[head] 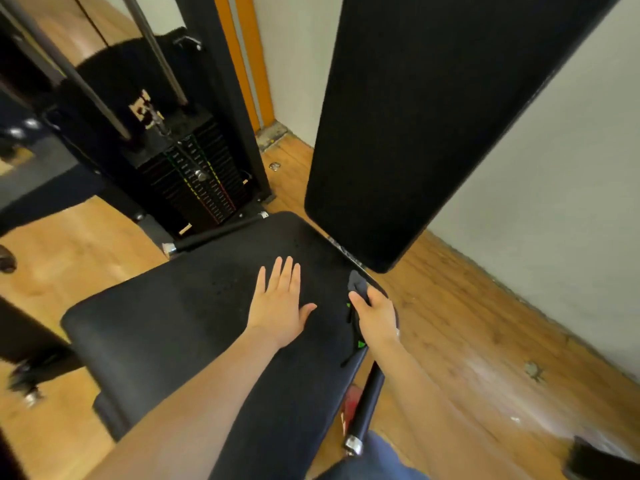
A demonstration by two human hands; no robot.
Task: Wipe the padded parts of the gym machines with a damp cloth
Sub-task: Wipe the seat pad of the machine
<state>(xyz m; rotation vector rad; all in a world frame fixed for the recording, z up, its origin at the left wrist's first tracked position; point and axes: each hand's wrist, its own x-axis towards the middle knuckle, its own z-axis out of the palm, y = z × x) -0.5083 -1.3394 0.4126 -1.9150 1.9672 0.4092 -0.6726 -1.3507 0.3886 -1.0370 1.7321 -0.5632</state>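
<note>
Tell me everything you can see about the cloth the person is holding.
The cloth is small, dark grey and crumpled, soft fabric by its look. The right hand grips it, fingers closed over it, pressing it onto the right rear edge of the black seat pad, just below the backrest pad. Only a bunched end shows; wetness cannot be told.

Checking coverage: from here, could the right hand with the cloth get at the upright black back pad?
Probably yes: the right hand holds the dark cloth just below the upright black back pad, nothing between.
</note>
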